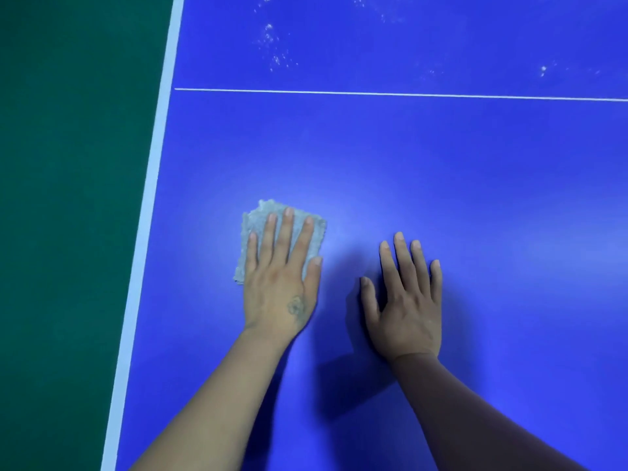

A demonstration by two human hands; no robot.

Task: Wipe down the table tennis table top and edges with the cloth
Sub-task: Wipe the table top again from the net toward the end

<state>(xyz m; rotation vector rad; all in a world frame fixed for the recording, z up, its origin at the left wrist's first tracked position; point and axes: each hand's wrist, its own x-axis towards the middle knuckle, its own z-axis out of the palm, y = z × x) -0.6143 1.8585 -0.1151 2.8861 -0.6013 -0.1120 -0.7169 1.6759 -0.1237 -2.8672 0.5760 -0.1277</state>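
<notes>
The blue table tennis table top (407, 158) fills most of the view. A small folded grey cloth (263, 220) lies flat on it, left of centre. My left hand (282, 273) presses flat on the cloth with straight, spread fingers, covering its lower right part. My right hand (406, 297) rests flat on the bare blue surface to the right of the cloth, fingers straight, holding nothing. White dust specks (275, 45) are scattered over the far part of the table, beyond the thin white centre line (390, 94).
The table's white edge stripe (149, 198) runs along the left side from top to bottom. Beyond it lies dark green floor (68, 198).
</notes>
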